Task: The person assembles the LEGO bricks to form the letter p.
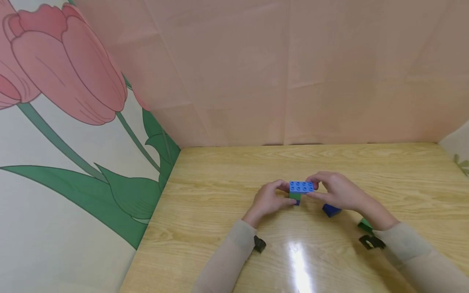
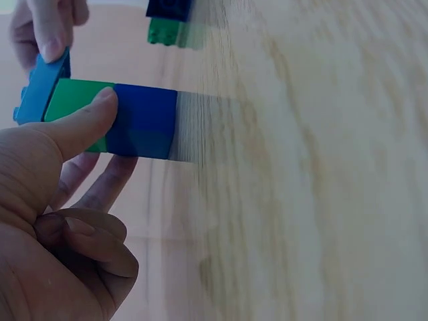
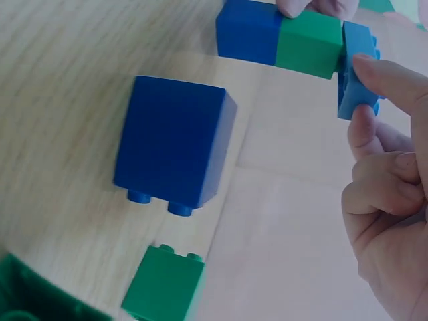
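Note:
My left hand (image 1: 269, 198) grips a small stack between thumb and fingers: a green block (image 2: 77, 93) above a dark blue block (image 2: 144, 124) that stands on the table. Across the stack's top lies a light blue eight-stud brick (image 1: 301, 186), its right end jutting past the green block. The right hand (image 1: 338, 191) pinches that jutting end between thumb and finger. In the right wrist view the light blue brick (image 3: 356, 73) sits against the green block (image 3: 309, 45); whether it is fully pressed on, I cannot tell.
Below the right hand lies a loose dark blue block (image 1: 331, 210). A loose green block (image 1: 364, 224) lies by the right wrist. Another green piece (image 3: 40, 297) shows at the right wrist view's lower left corner. A pink curtain (image 1: 238, 101) borders the wooden table (image 1: 205, 175).

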### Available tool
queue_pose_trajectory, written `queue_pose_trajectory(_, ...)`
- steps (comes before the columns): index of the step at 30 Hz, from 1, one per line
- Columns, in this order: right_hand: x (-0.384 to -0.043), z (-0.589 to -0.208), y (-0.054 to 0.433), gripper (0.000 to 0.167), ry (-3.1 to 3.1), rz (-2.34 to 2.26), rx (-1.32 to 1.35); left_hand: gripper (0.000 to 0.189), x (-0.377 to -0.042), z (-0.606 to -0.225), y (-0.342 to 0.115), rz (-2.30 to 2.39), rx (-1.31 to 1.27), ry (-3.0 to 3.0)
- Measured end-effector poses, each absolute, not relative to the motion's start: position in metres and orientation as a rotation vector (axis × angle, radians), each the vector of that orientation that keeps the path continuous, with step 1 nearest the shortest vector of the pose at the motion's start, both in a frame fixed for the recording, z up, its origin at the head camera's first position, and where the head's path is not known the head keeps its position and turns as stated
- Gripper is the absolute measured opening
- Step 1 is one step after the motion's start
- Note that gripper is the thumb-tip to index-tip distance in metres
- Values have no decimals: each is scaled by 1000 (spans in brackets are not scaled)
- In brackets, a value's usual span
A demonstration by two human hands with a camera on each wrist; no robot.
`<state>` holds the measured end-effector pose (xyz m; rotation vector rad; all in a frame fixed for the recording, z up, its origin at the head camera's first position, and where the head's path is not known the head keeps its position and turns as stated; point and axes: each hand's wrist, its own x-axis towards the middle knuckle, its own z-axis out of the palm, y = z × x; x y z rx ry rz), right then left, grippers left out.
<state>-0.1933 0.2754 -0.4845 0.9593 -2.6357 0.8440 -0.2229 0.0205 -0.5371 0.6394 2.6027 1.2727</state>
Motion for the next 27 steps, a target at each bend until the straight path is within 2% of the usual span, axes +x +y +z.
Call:
queue_pose_trajectory(17, -193, -484, 275, 28, -2693, 838, 922, 36, -223, -535, 20, 1282, 626, 2583)
queue_pose_trajectory(27, -192, -490, 279, 30, -2789, 1061, 815, 35, -223, -537, 20, 1303, 624, 2567)
